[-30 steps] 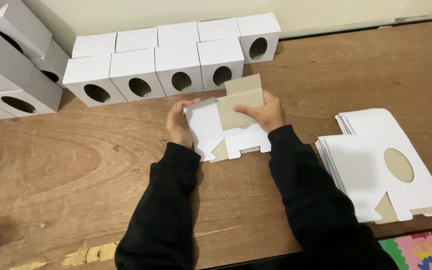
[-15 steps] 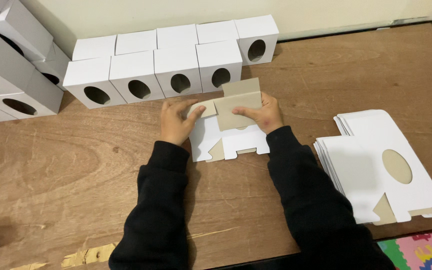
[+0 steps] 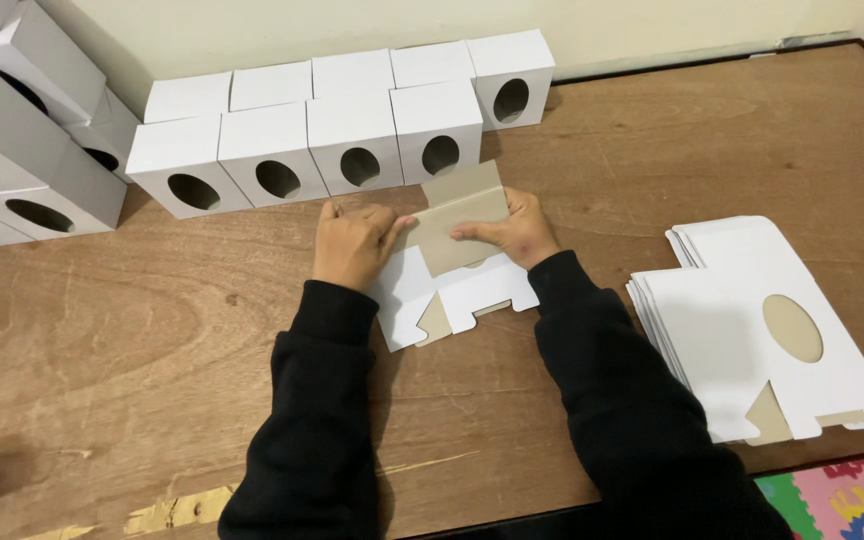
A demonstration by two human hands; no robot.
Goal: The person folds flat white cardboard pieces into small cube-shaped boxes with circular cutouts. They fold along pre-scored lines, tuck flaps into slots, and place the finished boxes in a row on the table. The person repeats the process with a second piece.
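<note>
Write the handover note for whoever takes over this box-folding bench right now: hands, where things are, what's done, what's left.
Left hand: pressing the left edge of the flat box blank on the wooden table.
Right hand: fingers on the blank's brown flap, folded up over the white panel.
Done: folded white boxes with oval holes stand in rows at the back, more piled at far left.
Left: this blank is only partly folded; a stack of flat blanks waits on the right.

The left hand (image 3: 352, 243) has slid from the flat box blank's (image 3: 452, 290) left edge onto its brown flap (image 3: 462, 222), pressing it down.
</note>
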